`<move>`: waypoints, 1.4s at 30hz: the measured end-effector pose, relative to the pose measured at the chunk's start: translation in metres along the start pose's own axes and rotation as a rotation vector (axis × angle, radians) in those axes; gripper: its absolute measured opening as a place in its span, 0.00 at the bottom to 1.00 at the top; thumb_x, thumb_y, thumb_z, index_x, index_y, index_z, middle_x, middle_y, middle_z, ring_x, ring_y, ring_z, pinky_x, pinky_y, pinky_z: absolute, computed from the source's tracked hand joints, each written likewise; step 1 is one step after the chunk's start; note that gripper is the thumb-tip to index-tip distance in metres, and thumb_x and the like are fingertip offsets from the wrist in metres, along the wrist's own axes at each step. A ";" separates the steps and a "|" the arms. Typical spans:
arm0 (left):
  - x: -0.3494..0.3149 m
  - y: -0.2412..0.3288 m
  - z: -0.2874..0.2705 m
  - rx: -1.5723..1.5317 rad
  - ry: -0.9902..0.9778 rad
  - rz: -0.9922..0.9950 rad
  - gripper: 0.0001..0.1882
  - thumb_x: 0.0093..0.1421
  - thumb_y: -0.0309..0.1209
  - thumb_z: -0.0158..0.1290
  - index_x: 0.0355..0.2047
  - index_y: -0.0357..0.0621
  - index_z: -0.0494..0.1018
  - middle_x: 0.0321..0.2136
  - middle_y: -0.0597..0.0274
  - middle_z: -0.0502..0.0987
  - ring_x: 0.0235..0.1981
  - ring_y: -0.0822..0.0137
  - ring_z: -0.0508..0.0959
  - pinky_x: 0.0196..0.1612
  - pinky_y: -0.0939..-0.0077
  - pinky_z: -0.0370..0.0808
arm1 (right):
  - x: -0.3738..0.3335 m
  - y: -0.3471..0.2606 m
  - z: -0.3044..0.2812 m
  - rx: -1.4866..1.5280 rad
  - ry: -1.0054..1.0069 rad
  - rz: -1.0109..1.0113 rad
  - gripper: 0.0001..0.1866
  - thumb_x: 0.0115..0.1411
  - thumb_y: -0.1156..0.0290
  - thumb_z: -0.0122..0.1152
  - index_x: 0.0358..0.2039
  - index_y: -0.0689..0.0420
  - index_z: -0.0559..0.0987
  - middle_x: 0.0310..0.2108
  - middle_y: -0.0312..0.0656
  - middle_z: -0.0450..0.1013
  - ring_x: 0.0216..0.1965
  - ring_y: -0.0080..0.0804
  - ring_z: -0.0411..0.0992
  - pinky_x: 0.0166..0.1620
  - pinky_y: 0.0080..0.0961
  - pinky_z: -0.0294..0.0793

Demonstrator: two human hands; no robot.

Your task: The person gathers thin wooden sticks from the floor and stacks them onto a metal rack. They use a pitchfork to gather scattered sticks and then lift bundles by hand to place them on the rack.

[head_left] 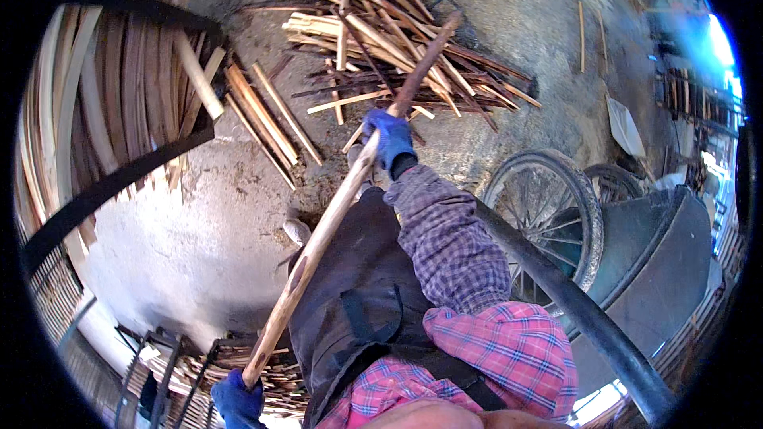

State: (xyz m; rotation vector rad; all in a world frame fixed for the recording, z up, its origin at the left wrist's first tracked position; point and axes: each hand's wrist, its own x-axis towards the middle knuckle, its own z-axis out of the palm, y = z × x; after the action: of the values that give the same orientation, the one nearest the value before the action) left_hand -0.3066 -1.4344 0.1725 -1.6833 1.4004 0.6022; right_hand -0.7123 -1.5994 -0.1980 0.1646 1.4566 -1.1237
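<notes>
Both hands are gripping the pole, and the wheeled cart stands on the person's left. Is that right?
Not quite: the head view shows the cart on the person's right. The left hand and right hand do both grip the pole.

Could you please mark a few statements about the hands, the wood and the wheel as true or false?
1. The left hand and right hand both grip one long wooden pole. True.
2. The right hand is bare. False: it wears a blue glove.
3. A large spoked wheel stands to the person's right. True.
4. The floor pile of sticks is neatly parallel. False: many sticks cross.
5. The right sleeve's forearm part is checked. True.
</notes>
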 end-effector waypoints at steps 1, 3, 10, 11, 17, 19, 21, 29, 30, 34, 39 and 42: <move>0.002 -0.003 0.008 0.022 -0.075 0.005 0.14 0.43 0.43 0.58 0.25 0.47 0.73 0.20 0.52 0.76 0.26 0.49 0.77 0.32 0.57 0.73 | 0.005 0.008 -0.010 -0.130 -0.078 -0.057 0.11 0.52 0.66 0.56 0.17 0.52 0.67 0.14 0.33 0.63 0.13 0.25 0.61 0.19 0.23 0.64; 0.006 -0.018 0.051 0.056 -0.183 -0.020 0.15 0.43 0.44 0.59 0.25 0.49 0.73 0.23 0.54 0.77 0.27 0.52 0.78 0.31 0.59 0.73 | -0.010 0.026 -0.004 -0.237 -0.097 -0.136 0.11 0.53 0.65 0.55 0.18 0.52 0.67 0.15 0.33 0.63 0.14 0.27 0.62 0.21 0.24 0.67; 0.038 -0.104 0.173 -0.122 -0.112 0.204 0.16 0.45 0.47 0.57 0.23 0.48 0.73 0.20 0.51 0.76 0.24 0.51 0.78 0.28 0.57 0.73 | -0.026 0.115 -0.006 -0.177 -0.011 -0.102 0.07 0.51 0.69 0.54 0.19 0.57 0.71 0.17 0.38 0.67 0.16 0.33 0.66 0.23 0.30 0.67; 0.046 -0.123 0.189 -0.138 -0.116 0.206 0.16 0.44 0.46 0.57 0.22 0.48 0.73 0.20 0.51 0.76 0.24 0.51 0.78 0.27 0.58 0.73 | -0.034 0.137 0.001 -0.155 0.030 -0.120 0.08 0.51 0.70 0.54 0.18 0.57 0.71 0.17 0.38 0.67 0.17 0.33 0.66 0.23 0.30 0.67; 0.092 -0.258 0.236 -0.041 -0.083 0.170 0.16 0.44 0.46 0.59 0.23 0.48 0.73 0.22 0.55 0.77 0.28 0.54 0.78 0.34 0.60 0.72 | -0.076 0.274 0.033 0.024 0.090 -0.147 0.10 0.55 0.68 0.52 0.19 0.55 0.69 0.16 0.36 0.65 0.16 0.30 0.63 0.22 0.26 0.65; 0.092 -0.306 0.232 -0.068 0.008 0.168 0.13 0.43 0.43 0.59 0.22 0.47 0.74 0.22 0.53 0.77 0.27 0.52 0.78 0.31 0.59 0.73 | -0.127 0.317 0.069 -0.180 0.056 -0.362 0.13 0.56 0.67 0.51 0.16 0.55 0.69 0.16 0.38 0.67 0.14 0.28 0.63 0.18 0.25 0.63; 0.091 -0.372 0.268 -0.061 0.003 0.095 0.11 0.43 0.40 0.59 0.23 0.47 0.76 0.21 0.51 0.77 0.26 0.50 0.78 0.30 0.59 0.73 | -0.142 0.384 0.096 0.148 0.130 -0.138 0.10 0.55 0.67 0.53 0.18 0.53 0.69 0.16 0.37 0.68 0.13 0.29 0.64 0.17 0.27 0.64; 0.090 -0.455 0.312 -0.041 0.115 0.106 0.12 0.44 0.39 0.57 0.24 0.45 0.77 0.19 0.49 0.76 0.25 0.49 0.78 0.27 0.58 0.72 | -0.217 0.454 0.113 0.358 0.227 0.123 0.08 0.55 0.65 0.58 0.33 0.51 0.71 0.21 0.38 0.70 0.21 0.31 0.69 0.21 0.32 0.69; 0.077 -0.441 0.306 -0.058 0.115 0.087 0.12 0.44 0.39 0.57 0.24 0.44 0.76 0.19 0.49 0.76 0.25 0.48 0.77 0.27 0.58 0.72 | -0.223 0.448 0.117 0.338 0.207 0.152 0.08 0.55 0.66 0.58 0.33 0.51 0.71 0.21 0.38 0.70 0.21 0.31 0.69 0.21 0.32 0.69; 0.065 -0.415 0.325 -0.044 0.011 0.024 0.13 0.45 0.39 0.57 0.22 0.42 0.76 0.19 0.47 0.76 0.25 0.47 0.77 0.28 0.58 0.72 | -0.227 0.410 0.084 0.189 0.090 0.106 0.07 0.54 0.66 0.59 0.30 0.52 0.71 0.20 0.38 0.69 0.19 0.30 0.68 0.22 0.30 0.68; 0.051 -0.363 0.356 -0.098 0.100 0.003 0.11 0.43 0.38 0.58 0.22 0.44 0.77 0.19 0.48 0.75 0.25 0.47 0.77 0.28 0.58 0.72 | -0.271 0.346 0.052 0.240 0.153 -0.030 0.07 0.54 0.66 0.57 0.25 0.53 0.70 0.17 0.36 0.67 0.16 0.27 0.66 0.20 0.28 0.66; 0.050 -0.369 0.354 -0.008 0.222 -0.057 0.10 0.43 0.38 0.57 0.23 0.45 0.77 0.19 0.48 0.75 0.25 0.47 0.77 0.27 0.58 0.72 | -0.294 0.336 0.030 0.292 0.089 -0.092 0.08 0.54 0.66 0.58 0.24 0.53 0.71 0.17 0.35 0.67 0.18 0.26 0.65 0.22 0.26 0.65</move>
State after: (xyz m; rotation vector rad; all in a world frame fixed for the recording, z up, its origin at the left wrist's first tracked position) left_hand 0.1110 -1.1586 0.0554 -1.8343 1.4997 0.3989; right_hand -0.3877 -1.3002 -0.1253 0.3586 1.3825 -1.4172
